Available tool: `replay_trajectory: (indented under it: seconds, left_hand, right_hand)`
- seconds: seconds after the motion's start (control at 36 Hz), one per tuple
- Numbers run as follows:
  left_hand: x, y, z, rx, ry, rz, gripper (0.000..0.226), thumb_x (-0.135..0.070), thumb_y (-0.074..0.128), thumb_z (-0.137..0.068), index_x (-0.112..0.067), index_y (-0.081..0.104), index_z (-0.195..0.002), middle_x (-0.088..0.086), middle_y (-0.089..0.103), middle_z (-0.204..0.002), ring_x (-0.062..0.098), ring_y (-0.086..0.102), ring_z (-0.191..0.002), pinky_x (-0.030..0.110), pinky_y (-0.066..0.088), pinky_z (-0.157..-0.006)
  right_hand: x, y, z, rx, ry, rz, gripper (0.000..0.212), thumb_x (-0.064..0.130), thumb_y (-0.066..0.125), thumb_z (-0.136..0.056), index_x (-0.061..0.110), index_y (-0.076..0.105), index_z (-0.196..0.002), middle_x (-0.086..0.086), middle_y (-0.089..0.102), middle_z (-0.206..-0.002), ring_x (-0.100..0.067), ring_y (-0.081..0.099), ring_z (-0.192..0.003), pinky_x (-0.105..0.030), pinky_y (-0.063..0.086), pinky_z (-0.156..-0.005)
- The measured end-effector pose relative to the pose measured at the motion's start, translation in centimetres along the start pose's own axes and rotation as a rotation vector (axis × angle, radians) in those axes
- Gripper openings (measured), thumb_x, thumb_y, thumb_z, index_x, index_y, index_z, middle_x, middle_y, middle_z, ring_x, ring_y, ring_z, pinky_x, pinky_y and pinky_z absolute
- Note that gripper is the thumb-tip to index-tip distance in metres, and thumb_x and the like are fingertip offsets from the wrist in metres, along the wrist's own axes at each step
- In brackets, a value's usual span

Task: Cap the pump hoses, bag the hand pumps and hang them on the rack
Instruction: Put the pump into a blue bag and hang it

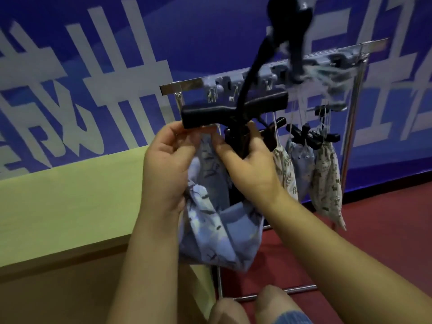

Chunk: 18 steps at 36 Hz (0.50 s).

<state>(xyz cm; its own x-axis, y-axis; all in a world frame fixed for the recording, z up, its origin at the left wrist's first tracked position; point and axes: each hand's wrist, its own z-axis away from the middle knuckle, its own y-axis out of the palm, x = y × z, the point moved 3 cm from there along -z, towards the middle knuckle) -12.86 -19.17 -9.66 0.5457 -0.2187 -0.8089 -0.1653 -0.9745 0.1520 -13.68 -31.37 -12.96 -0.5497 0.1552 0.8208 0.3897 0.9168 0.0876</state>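
A black hand pump with a T-shaped handle (233,108) sticks up out of a blue patterned drawstring bag (210,228) held in front of me. Its black hose (266,50) curves up to the top of the view, blurred. My left hand (168,164) pinches the bag's rim at the left. My right hand (247,164) grips the pump's body and the bag's rim at the right. Behind stands the metal rack (182,86), with three bagged pumps (304,164) hanging from its hooks by their cords.
A pale green table (70,202) lies to the left, its wooden edge running below. A blue wall with white lettering (93,66) stands behind. The floor (374,230) is dark red. My knees (257,307) show at the bottom, by the rack's base bar.
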Motion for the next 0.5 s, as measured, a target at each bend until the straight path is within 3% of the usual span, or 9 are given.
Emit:
replay_trajectory:
  seconds: [0.08,0.14,0.19,0.22,0.28,0.33,0.39,0.44,0.5]
  left_hand:
    - [0.6,-0.9,0.8,-0.152,0.161,-0.488,0.010,-0.012,0.060,-0.090,-0.014,0.063,-0.099,-0.010,0.063,-0.086,0.000,0.058,-0.078,0.018,0.049,-0.067]
    - [0.2,-1.5,2.1,-0.256,0.419,-0.783,0.006,-0.012,0.059,-0.088,-0.012,0.061,-0.094,-0.008,0.054,-0.091,0.009,0.053,-0.085,0.026,0.048,-0.075]
    - [0.3,-0.8,3.9,-0.143,0.624,-0.853,0.005,-0.009,0.056,-0.085,-0.006,0.060,-0.087,-0.003,0.051,-0.090,0.015,0.049,-0.085,0.025,0.042,-0.077]
    - [0.9,-0.2,4.6,-0.011,0.622,-0.856,0.006,-0.010,0.054,-0.084,-0.007,0.060,-0.085,-0.002,0.052,-0.088,0.013,0.049,-0.083,0.022,0.040,-0.076]
    - [2.6,1.2,5.5,0.245,0.420,-0.906,0.008,-0.012,0.051,-0.081,-0.013,0.057,-0.086,-0.004,0.053,-0.087,0.012,0.051,-0.081,0.024,0.042,-0.074]
    - [5.3,1.9,5.8,0.352,0.172,-1.003,0.014,-0.011,0.051,-0.081,-0.014,0.055,-0.094,0.001,0.056,-0.094,0.020,0.054,-0.088,0.033,0.044,-0.078]
    - [7.4,2.3,6.2,0.411,0.102,-1.019,0.014,-0.014,0.051,-0.081,-0.011,0.055,-0.094,0.010,0.061,-0.093,0.030,0.058,-0.088,0.038,0.045,-0.074]
    - [8.2,2.4,6.6,0.414,0.100,-1.043,0.011,-0.022,0.050,-0.079,-0.014,0.054,-0.085,0.009,0.061,-0.083,0.030,0.059,-0.082,0.039,0.047,-0.070]
    - [7.6,2.1,7.0,0.247,0.170,-1.003,0.011,-0.026,0.048,-0.077,-0.016,0.053,-0.079,0.002,0.058,-0.074,0.024,0.056,-0.071,0.037,0.047,-0.065]
  right_hand:
    - [-0.7,-0.4,-0.3,-0.051,0.036,0.008,0.018,0.033,0.067,-0.084,0.024,0.052,-0.089,0.010,0.064,-0.082,0.003,0.060,-0.074,-0.013,0.047,-0.068]
    - [-1.1,-0.8,-0.6,-0.083,0.054,0.007,0.018,0.035,0.065,-0.085,0.028,0.049,-0.091,0.014,0.062,-0.084,0.010,0.057,-0.074,-0.006,0.043,-0.065]
    - [-1.6,-1.1,-1.0,-0.094,0.061,0.048,0.021,0.038,0.064,-0.085,0.029,0.049,-0.098,0.009,0.063,-0.092,0.003,0.059,-0.082,-0.010,0.043,-0.070]
    - [-1.9,-1.2,-1.1,-0.096,0.060,0.074,0.022,0.040,0.064,-0.085,0.030,0.050,-0.098,0.002,0.064,-0.099,-0.005,0.061,-0.088,-0.015,0.043,-0.074]
    - [-2.4,-1.3,-1.3,-0.099,0.061,0.100,0.021,0.044,0.064,-0.083,0.033,0.048,-0.088,-0.009,0.061,-0.107,-0.016,0.060,-0.093,-0.017,0.044,-0.073]
    - [-2.9,-1.4,-1.3,-0.109,0.070,0.139,0.022,0.045,0.064,-0.083,0.032,0.046,-0.083,-0.012,0.060,-0.106,-0.017,0.060,-0.091,-0.012,0.044,-0.068]
    - [-3.4,-1.5,-1.3,-0.124,0.087,0.169,0.025,0.047,0.065,-0.081,0.030,0.047,-0.082,-0.012,0.061,-0.102,-0.019,0.061,-0.090,-0.012,0.045,-0.068]
    - [-3.9,-1.6,-1.2,-0.137,0.095,0.191,0.032,0.053,0.066,-0.074,0.029,0.050,-0.086,-0.012,0.060,-0.102,-0.022,0.060,-0.091,-0.022,0.050,-0.078]
    - [-4.0,-2.1,-1.1,-0.129,0.089,0.264,0.035,0.053,0.068,-0.074,0.026,0.052,-0.090,-0.006,0.053,-0.100,-0.023,0.057,-0.095,-0.035,0.049,-0.087]
